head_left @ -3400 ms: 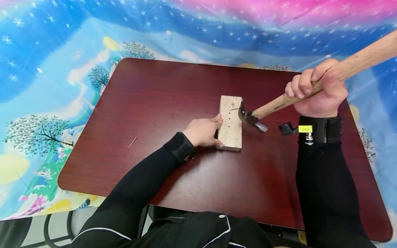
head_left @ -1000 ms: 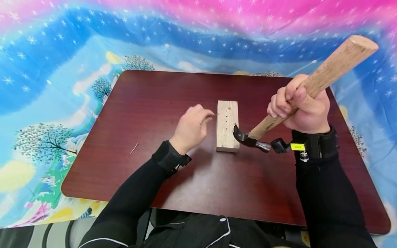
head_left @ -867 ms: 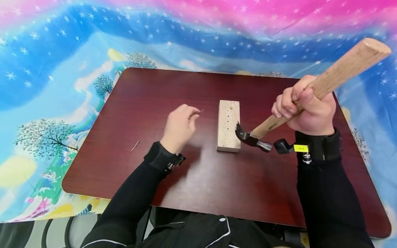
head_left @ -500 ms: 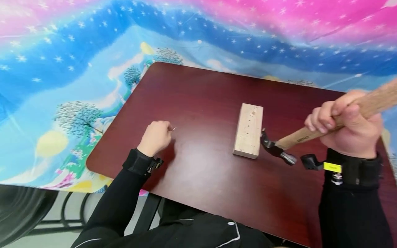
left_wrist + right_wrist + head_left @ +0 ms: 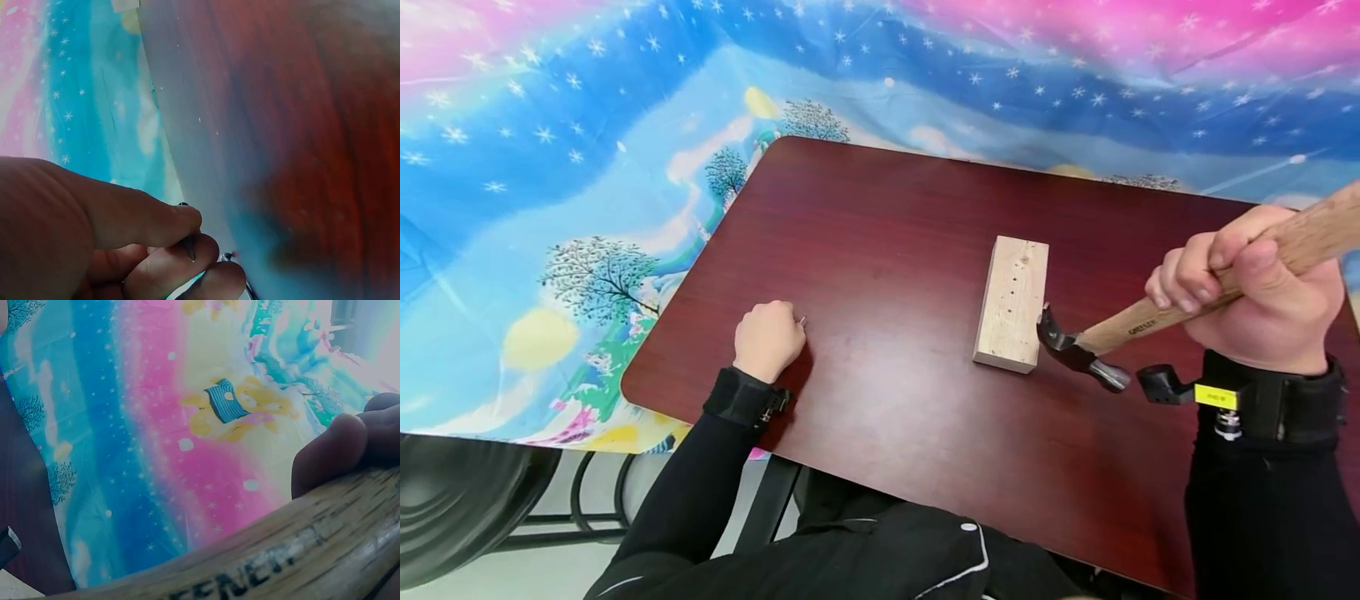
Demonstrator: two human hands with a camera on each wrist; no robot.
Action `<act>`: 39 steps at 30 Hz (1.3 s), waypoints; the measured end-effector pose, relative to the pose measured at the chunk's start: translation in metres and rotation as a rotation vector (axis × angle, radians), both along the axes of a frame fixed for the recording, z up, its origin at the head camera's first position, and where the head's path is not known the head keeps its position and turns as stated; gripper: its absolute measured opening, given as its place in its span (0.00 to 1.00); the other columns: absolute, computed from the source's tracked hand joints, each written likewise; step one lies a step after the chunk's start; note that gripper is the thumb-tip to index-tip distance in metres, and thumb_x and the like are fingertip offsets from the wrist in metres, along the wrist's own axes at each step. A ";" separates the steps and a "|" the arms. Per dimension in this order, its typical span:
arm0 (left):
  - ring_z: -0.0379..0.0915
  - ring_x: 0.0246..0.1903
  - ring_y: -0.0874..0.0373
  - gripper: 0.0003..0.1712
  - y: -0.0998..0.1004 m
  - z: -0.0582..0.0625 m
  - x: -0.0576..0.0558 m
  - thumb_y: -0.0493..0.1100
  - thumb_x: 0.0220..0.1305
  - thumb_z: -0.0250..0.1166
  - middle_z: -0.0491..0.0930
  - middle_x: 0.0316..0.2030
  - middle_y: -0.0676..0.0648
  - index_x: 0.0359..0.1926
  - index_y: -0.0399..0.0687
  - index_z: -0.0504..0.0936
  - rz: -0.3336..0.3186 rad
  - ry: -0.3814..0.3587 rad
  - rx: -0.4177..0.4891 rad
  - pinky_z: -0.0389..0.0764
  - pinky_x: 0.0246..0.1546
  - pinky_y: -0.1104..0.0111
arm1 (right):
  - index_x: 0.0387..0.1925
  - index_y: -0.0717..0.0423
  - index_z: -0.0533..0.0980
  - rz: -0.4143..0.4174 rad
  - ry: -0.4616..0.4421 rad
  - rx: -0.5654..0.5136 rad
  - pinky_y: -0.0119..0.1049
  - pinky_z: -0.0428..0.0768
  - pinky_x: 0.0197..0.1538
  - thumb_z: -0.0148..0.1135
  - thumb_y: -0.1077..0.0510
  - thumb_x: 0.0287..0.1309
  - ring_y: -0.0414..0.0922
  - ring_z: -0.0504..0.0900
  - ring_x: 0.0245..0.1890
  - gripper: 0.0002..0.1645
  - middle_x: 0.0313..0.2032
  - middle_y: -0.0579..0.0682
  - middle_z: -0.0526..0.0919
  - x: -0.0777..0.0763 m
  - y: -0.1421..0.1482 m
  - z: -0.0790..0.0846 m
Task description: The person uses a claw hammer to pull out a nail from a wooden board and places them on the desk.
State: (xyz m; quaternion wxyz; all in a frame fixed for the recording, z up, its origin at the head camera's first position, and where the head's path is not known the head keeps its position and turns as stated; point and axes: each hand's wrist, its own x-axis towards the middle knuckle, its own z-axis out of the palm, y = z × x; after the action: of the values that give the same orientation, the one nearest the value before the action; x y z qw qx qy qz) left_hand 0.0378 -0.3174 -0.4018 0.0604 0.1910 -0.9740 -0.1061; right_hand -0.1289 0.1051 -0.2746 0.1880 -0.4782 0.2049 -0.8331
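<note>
My left hand (image 5: 767, 340) is low over the left part of the table, fingers curled in. In the left wrist view its thumb and forefinger pinch a dark nail (image 5: 189, 246), and a second nail head (image 5: 227, 256) shows just beyond the fingertips. With my right hand (image 5: 1262, 292) I grip the wooden handle of a claw hammer (image 5: 1120, 333); its claw is right at the right edge of a pale wood block (image 5: 1011, 321). A row of small dark holes runs along the block's top. The right wrist view shows the printed handle (image 5: 269, 556) close up.
The dark red table (image 5: 887, 383) has rounded corners and a glare patch in the middle. A patterned cloth (image 5: 647, 150) hangs behind and to the left of it. A black, round-seated chair (image 5: 467, 500) stands at the lower left.
The bent nail has come out of the block. My left hand has let go of the block and moved left with a nail, to where another nail lay. The right hand still holds the hammer.
</note>
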 end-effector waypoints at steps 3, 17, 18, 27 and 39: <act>0.68 0.13 0.45 0.25 0.002 0.001 -0.004 0.42 0.66 0.64 0.64 0.10 0.45 0.11 0.47 0.70 0.004 -0.009 -0.008 0.76 0.15 0.53 | 0.32 0.74 0.65 -0.016 0.004 0.005 0.36 0.57 0.29 0.56 0.70 0.67 0.45 0.59 0.19 0.11 0.18 0.55 0.59 0.003 0.001 0.005; 0.67 0.13 0.44 0.25 0.005 0.001 -0.010 0.37 0.66 0.55 0.65 0.11 0.43 0.09 0.48 0.68 0.054 -0.142 0.012 0.69 0.13 0.57 | 0.29 0.76 0.63 -0.053 -0.034 -0.012 0.38 0.58 0.29 0.58 0.70 0.64 0.46 0.59 0.18 0.14 0.16 0.56 0.59 0.003 0.005 0.004; 0.68 0.14 0.43 0.25 0.006 0.001 -0.010 0.38 0.66 0.56 0.66 0.11 0.42 0.09 0.46 0.69 0.052 -0.135 0.007 0.70 0.13 0.56 | 0.29 0.76 0.63 -0.055 -0.042 -0.015 0.38 0.58 0.28 0.58 0.70 0.64 0.46 0.59 0.18 0.15 0.16 0.57 0.60 0.003 0.005 0.003; 0.56 0.63 0.32 0.42 0.009 0.005 -0.014 0.59 0.63 0.65 0.62 0.62 0.26 0.66 0.33 0.70 -0.022 0.227 -0.072 0.67 0.55 0.38 | 0.28 0.76 0.61 -0.066 -0.094 -0.046 0.41 0.58 0.27 0.60 0.70 0.63 0.48 0.59 0.17 0.17 0.16 0.59 0.60 0.005 0.008 0.004; 0.27 0.75 0.38 0.52 0.035 0.006 -0.036 0.68 0.66 0.57 0.41 0.76 0.32 0.78 0.43 0.53 -0.238 0.248 -0.029 0.52 0.63 0.35 | 0.28 0.76 0.61 -0.112 -0.100 -0.021 0.42 0.58 0.26 0.59 0.69 0.64 0.49 0.60 0.17 0.18 0.15 0.59 0.60 0.003 0.021 0.002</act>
State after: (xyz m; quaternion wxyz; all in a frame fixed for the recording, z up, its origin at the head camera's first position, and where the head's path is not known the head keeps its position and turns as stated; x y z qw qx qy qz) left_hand 0.0019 -0.2827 -0.3962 0.1698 0.0588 -0.9762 -0.1213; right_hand -0.1261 0.1262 -0.2730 0.1459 -0.4258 0.2130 -0.8672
